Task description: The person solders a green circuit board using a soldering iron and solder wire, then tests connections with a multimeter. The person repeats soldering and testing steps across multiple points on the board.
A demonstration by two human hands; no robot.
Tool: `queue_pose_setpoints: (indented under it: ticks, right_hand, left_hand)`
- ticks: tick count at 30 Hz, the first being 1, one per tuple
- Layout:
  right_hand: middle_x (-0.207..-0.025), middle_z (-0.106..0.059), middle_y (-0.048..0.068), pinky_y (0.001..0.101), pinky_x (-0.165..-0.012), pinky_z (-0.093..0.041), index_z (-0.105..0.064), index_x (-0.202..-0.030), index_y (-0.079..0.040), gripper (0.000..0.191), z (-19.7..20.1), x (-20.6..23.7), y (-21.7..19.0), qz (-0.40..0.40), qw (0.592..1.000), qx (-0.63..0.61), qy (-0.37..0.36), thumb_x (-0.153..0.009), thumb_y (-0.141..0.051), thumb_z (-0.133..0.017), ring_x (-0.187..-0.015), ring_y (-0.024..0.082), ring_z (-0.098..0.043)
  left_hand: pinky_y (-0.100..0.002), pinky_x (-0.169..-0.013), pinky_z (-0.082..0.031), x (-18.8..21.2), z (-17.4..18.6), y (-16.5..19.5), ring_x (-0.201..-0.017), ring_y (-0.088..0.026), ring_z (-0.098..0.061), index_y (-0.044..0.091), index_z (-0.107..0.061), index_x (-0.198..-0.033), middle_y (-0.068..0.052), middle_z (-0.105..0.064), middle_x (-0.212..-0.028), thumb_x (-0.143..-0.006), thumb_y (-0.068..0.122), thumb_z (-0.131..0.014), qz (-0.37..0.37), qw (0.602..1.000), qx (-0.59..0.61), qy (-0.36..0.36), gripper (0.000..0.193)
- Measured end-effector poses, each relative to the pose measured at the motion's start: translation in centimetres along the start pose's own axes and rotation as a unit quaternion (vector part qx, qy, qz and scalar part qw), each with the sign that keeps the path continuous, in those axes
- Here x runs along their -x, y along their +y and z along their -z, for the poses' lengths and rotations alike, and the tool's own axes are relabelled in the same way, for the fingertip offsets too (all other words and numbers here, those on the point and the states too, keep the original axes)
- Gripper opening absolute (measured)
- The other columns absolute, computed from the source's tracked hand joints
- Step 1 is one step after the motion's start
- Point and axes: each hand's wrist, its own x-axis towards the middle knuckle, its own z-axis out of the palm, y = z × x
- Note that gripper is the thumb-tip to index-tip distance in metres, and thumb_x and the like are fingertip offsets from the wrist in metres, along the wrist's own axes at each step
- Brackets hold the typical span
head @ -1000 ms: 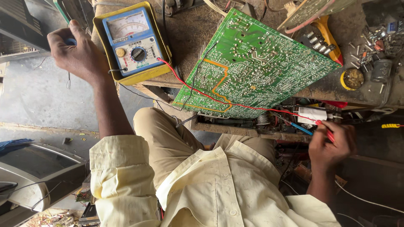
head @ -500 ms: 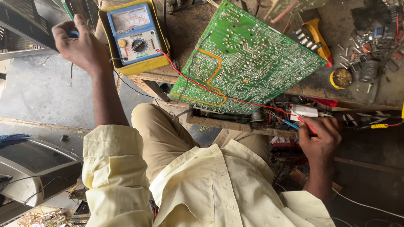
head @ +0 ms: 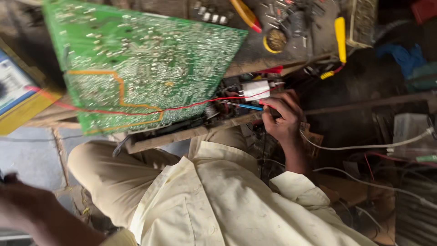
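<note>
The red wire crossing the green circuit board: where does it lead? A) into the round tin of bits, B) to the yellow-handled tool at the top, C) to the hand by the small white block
C: the red wire runs across the circuit board to the right hand, beside the white block.

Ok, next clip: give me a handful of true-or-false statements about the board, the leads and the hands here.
1. The green circuit board shows its soldered side. True.
2. A red lead runs across the board. True.
3. The right hand lies flat on the board. False: it is off the board's corner, pinching probe tips beside a small white part.
4. The left hand grips the yellow-cased meter. False: it is low in view, apart from the meter.
</note>
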Motion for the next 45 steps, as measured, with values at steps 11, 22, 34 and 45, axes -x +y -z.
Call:
queue_pose_setpoints:
  ticks: [11, 22, 34, 45]
  right_hand:
    - [-0.09, -0.066, 0.009, 0.0411, -0.084, -0.053, -0.073, -0.091, -0.002, 0.02, -0.4, -0.7, -0.5, 0.031, 0.998, -0.037, 0.03, -0.075, 0.005, -0.066, -0.091, 0.028, -0.063]
    - [-0.127, -0.052, 0.019, 0.0405, -0.09, -0.055, -0.054, -0.135, 0.003, 0.032, 2.5, -1.8, 8.5, -0.163, 0.941, 0.154, 0.253, -0.108, -0.001, -0.071, -0.108, 0.025, -0.061]
    - [-0.097, -0.075, 0.021, 0.0412, -0.076, -0.058, -0.073, -0.108, 0.009, 0.02, 3.4, -1.8, 18.7, -0.129, 0.959, 0.198, 0.154, -0.089, 0.007, -0.075, -0.087, 0.029, -0.074]
    - [-0.092, -0.072, 0.022, 0.0359, -0.064, -0.056, -0.072, -0.109, 0.011, 0.012, 5.2, -3.1, 9.5, -0.073, 0.936, 0.291, 0.182, -0.103, 0.002, -0.073, -0.071, 0.027, -0.068]
  left_hand:
    - [-0.02, -0.05, -0.039, 4.6, -1.8, 5.4, -0.061, -0.008, -0.056, 0.002, -0.058, -0.105, -0.007, -0.065, -0.086, -0.101, -0.007, -0.064, 0.063, 0.996, -0.037, -0.049, 0.012]
    - [-0.019, -0.072, -0.047, 7.6, -2.5, 7.4, -0.085, -0.004, -0.058, 0.0, -0.062, -0.131, -0.003, -0.067, -0.108, -0.105, -0.006, -0.072, 0.014, 0.978, -0.097, -0.186, 0.028]
    - [-0.027, -0.084, -0.057, 11.9, -8.2, 9.0, -0.094, -0.015, -0.07, -0.002, -0.065, -0.119, -0.01, -0.071, -0.104, -0.091, -0.006, -0.081, -0.202, 0.944, -0.127, -0.23, 0.032]
    - [-0.033, -0.078, -0.057, 12.7, -10.8, 9.2, -0.088, -0.024, -0.07, 0.001, -0.06, -0.126, -0.013, -0.068, -0.102, -0.092, -0.004, -0.08, -0.253, 0.92, -0.136, -0.266, 0.039]
